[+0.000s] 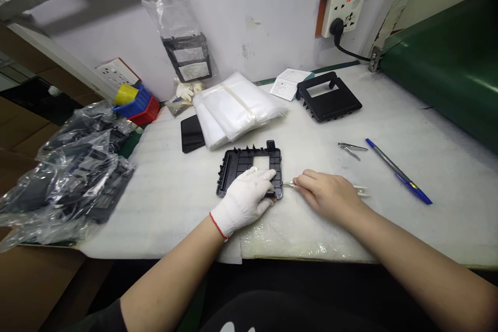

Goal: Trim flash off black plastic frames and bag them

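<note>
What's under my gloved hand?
Under your left hand is the black panel; its left side and part of its opening show. The part directly beneath the hand is covered and can't be seen.

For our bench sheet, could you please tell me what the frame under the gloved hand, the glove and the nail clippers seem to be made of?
The black frame: probably moulded plastic with a dull sheen, judging by its ribs and clips. The glove: likely knitted fabric, matt white, from its close, soft fit and red-edged cuff. The nail clippers: apparently polished metal, given their silvery shine.
</note>
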Available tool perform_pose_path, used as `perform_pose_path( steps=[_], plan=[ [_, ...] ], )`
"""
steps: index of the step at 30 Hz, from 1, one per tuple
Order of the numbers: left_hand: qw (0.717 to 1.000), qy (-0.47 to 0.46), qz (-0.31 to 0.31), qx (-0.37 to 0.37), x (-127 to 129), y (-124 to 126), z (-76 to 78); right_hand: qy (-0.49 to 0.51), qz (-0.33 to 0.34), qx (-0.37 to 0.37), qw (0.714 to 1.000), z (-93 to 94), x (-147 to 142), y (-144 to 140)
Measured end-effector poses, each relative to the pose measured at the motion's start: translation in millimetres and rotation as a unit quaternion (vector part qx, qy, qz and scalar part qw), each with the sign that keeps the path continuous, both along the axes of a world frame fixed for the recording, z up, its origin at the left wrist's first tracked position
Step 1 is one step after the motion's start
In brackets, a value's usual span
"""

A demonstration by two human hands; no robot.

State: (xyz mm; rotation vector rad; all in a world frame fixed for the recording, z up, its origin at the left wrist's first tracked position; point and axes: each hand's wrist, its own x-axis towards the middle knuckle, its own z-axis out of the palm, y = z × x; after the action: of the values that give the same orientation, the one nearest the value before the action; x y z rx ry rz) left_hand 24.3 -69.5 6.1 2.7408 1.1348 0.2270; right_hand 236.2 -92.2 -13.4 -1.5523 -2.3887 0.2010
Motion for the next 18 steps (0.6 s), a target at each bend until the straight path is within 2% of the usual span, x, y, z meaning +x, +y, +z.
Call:
perform_pose_path(
  steps=[7, 18],
  plan=[
    [1.000, -0.003, -0.004, 0.000, -0.2, 0.6, 1.2, 0.023, -0.022, 0.002, 0.999, -3.5, 1.9, 0.9],
    [1.000, -0.002, -0.016, 0.013, 1.1, 0.1, 2.6, -0.011, -0.035, 0.013, 0.999, -2.1, -4.4, -1.1]
  ],
)
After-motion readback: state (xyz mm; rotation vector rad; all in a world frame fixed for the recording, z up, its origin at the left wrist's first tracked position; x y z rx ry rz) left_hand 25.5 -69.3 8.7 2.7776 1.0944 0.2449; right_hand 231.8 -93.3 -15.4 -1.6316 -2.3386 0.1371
